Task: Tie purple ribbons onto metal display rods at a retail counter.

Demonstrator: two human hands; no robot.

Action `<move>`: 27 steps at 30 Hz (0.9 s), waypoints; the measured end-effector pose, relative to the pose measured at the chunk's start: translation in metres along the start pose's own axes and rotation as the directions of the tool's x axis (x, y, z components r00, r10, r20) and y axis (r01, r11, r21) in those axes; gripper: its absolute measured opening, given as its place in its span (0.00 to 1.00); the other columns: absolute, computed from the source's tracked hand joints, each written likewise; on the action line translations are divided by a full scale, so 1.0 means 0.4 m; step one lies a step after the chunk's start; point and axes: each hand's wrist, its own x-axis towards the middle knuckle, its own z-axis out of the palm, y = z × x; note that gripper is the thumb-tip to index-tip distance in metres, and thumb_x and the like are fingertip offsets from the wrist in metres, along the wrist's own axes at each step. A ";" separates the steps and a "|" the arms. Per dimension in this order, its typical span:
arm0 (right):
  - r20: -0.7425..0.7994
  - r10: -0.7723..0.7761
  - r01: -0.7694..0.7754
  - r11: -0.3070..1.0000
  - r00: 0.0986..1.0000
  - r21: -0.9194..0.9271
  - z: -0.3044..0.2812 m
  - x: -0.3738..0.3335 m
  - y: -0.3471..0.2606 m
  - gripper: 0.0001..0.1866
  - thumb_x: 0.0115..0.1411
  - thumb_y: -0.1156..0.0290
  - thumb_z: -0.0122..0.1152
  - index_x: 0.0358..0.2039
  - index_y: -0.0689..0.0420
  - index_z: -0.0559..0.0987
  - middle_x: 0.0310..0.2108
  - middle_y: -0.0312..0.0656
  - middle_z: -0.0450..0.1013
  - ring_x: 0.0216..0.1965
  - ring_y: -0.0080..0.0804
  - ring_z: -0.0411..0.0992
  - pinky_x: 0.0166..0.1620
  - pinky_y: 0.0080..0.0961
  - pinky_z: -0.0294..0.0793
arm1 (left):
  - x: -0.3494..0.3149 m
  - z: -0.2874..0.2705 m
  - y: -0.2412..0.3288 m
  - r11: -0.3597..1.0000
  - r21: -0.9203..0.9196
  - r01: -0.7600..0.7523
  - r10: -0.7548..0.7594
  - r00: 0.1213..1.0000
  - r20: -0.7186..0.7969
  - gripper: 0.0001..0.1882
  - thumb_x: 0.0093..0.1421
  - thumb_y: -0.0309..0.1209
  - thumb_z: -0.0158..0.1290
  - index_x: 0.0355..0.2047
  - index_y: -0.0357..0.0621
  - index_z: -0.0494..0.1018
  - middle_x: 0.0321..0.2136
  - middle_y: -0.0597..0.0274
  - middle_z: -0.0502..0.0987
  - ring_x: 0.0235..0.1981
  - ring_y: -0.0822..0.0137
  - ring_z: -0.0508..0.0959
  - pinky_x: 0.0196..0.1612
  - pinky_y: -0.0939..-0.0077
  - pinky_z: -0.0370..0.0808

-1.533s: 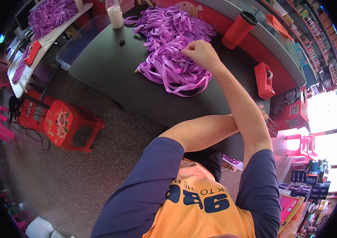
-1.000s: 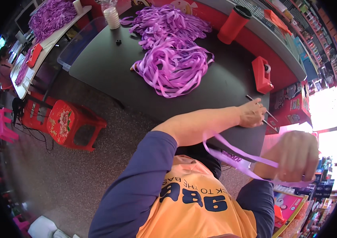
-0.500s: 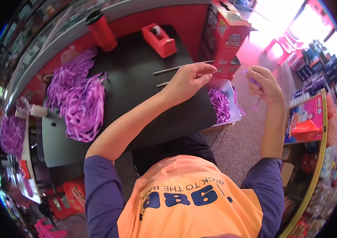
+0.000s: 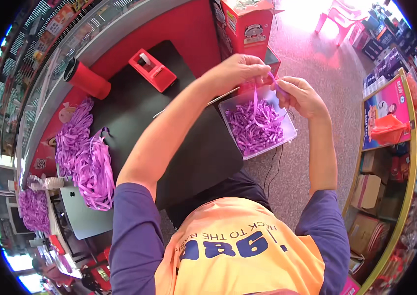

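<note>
My left hand pinches a narrow purple ribbon, with one length hanging straight down from its fingers. Facing it, my right hand is closed on purple ribbon too, and a short strand runs up between the two hands. Below both hands stands a white plastic bin holding a heap of looped purple ribbon. Partly hidden by my left forearm, a thin metal rod reaches from the black table toward the bin.
On the black table are a red tape dispenser, a red cylinder with a black top and big purple ribbon bundles. A red carton stands beyond the bin. At right is a gold-edged shelf.
My hands have come together, and ribbon now runs between them. The view has shifted, so the bin shows more fully and the table things appear farther left.
</note>
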 end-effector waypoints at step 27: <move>0.027 0.008 -0.019 0.905 1.000 0.425 0.257 0.244 0.267 0.12 0.61 0.67 0.63 0.37 0.64 0.80 0.25 0.35 0.76 0.25 0.17 0.73 0.29 0.10 0.71 | -0.215 -0.080 -0.035 0.709 0.653 0.264 0.220 0.798 -0.561 0.09 0.57 0.29 0.56 0.37 0.39 0.79 0.37 0.56 0.78 0.40 0.60 0.78 0.44 0.69 0.74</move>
